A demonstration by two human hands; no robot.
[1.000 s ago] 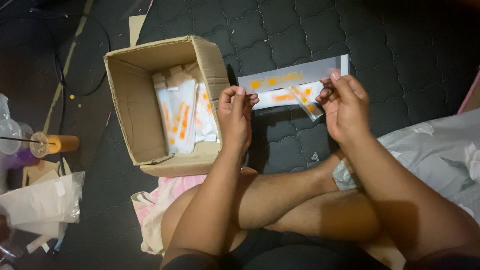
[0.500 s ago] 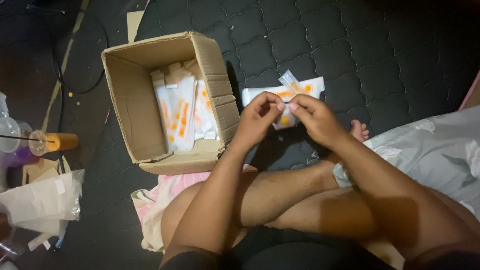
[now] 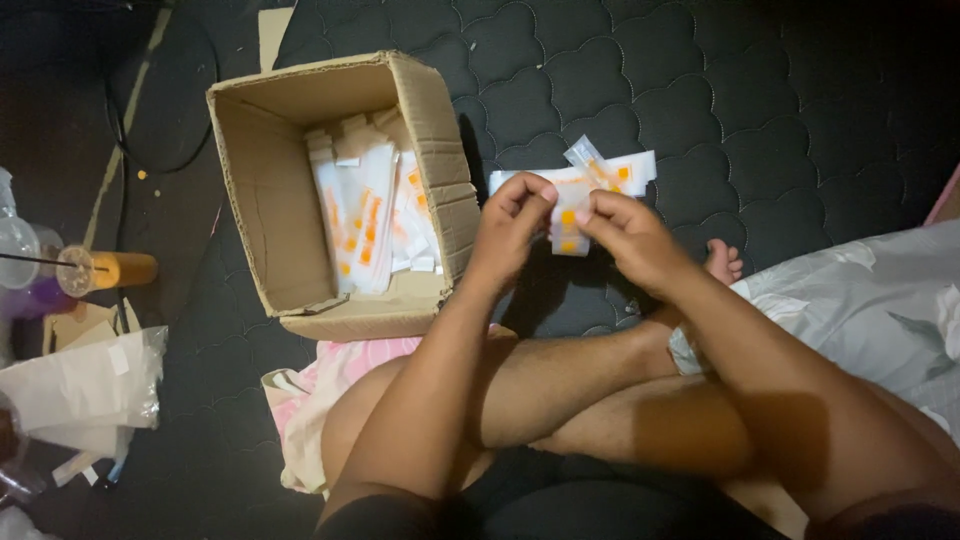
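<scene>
Left hand (image 3: pixel 510 215) and right hand (image 3: pixel 620 228) are both pinching a white-orange packet (image 3: pixel 570 215); seems light, flimsy, slippery—edges are gripping best.

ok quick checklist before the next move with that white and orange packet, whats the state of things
1. Both hands on the packet: ok, left hand and right hand pinch it between fingertips.
2. Packet flat: not ok, it is bunched up.
3. Cardboard box open: ok, flaps up, open side facing the camera.
4. Room in the box: ok, similar packets fill only its right side.
5. Box close by: ok, just left of the left hand.
6. Packet sealed: cannot tell.
</scene>
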